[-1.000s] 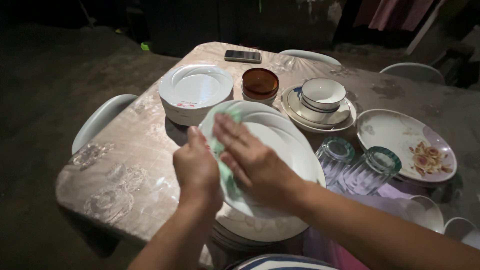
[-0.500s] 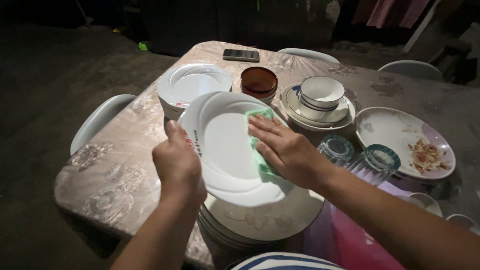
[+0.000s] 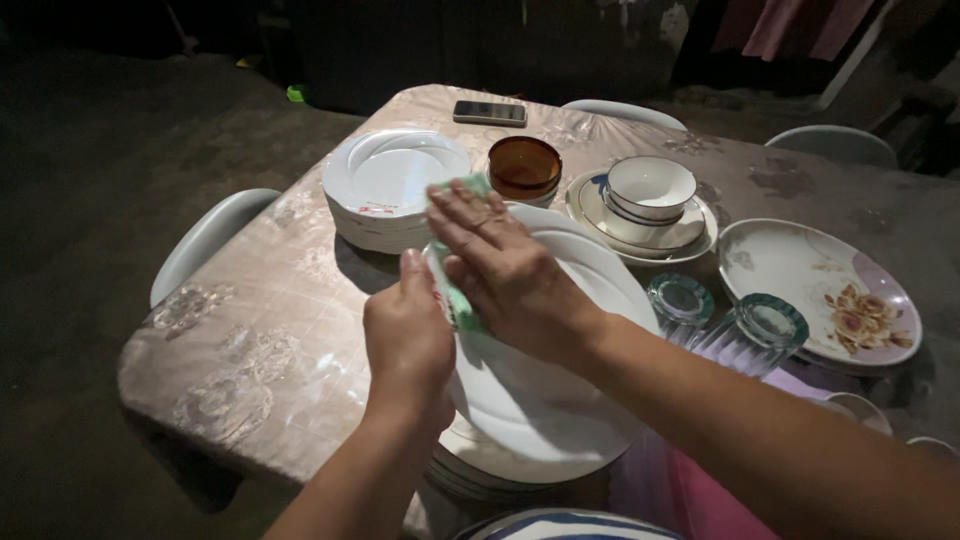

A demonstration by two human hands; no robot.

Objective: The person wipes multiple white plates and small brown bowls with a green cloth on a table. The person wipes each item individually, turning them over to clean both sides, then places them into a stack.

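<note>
My left hand [image 3: 408, 340] grips the near-left rim of a large white plate [image 3: 575, 330], held tilted above a stack of plates [image 3: 470, 465] at the table's near edge. My right hand [image 3: 505, 265] lies flat on the plate's upper left part and presses a green cloth [image 3: 455, 290] against it. Part of the cloth shows above my fingers and part below my palm. My right forearm crosses the plate from the lower right.
A stack of white plates [image 3: 395, 190] stands behind, with a brown bowl [image 3: 524, 166], a white bowl on saucers [image 3: 650, 188], a flowered plate [image 3: 820, 290], two upturned glasses [image 3: 755, 328] and a phone [image 3: 488, 112]. White chairs [image 3: 205, 240] ring the patterned table [image 3: 250, 340].
The plate has swung from facing left to tilting right. My right hand with the cloth has slid from the plate's right side up to its upper left rim.
</note>
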